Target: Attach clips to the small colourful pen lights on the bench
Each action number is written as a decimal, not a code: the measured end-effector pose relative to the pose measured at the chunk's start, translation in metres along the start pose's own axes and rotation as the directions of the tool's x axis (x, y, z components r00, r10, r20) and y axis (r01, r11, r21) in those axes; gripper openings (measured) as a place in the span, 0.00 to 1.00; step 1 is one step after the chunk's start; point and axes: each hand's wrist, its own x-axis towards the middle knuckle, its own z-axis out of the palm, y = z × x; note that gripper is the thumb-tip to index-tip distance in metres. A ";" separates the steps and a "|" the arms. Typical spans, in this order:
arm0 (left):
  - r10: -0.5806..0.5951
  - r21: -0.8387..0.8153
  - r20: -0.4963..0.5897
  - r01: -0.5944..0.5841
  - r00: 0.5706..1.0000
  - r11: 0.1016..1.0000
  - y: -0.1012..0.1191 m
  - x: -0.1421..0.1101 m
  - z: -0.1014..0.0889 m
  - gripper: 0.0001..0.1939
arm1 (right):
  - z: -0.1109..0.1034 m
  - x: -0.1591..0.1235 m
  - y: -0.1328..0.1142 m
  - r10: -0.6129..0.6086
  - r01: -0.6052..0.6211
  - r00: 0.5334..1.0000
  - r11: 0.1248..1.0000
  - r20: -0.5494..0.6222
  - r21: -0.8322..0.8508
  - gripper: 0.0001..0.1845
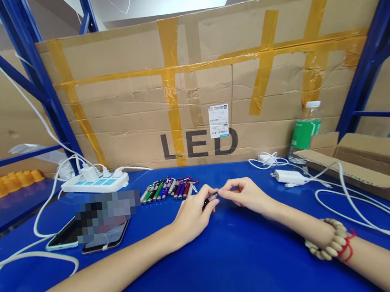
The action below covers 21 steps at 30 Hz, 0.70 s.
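My left hand (197,210) is closed around a small black keychain flashlight (210,200), thumb below and fingers above. The light is tilted, its far end pointing up to the right. My right hand (244,195) pinches thumb and forefinger together right at that end; whatever is between those fingertips is too small to make out. Beyond my left hand lies a row of several similar keychain flashlights (166,189) in green, blue, purple, red and silver, with clips at their far ends.
Two phones (107,239) lie at the left, partly blurred, before a white power strip (96,183) with cables. A white charger (290,177) and looped cable are at the right, near a green-labelled bottle (306,129) and an open cardboard box (367,165). Cardboard (136,115) walls off the back.
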 end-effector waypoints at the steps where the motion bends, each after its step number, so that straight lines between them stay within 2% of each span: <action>1: -0.001 0.003 0.002 0.001 1.000 1.000 0.000 0.000 0.000 0.07 | 0.000 0.000 0.000 0.005 -0.005 1.000 1.000 0.002 -0.002 0.20; 21: -0.022 0.026 0.026 0.021 0.999 0.999 0.004 -0.002 -0.001 0.06 | 0.002 0.000 0.001 0.026 -0.025 1.000 0.998 0.009 -0.063 0.22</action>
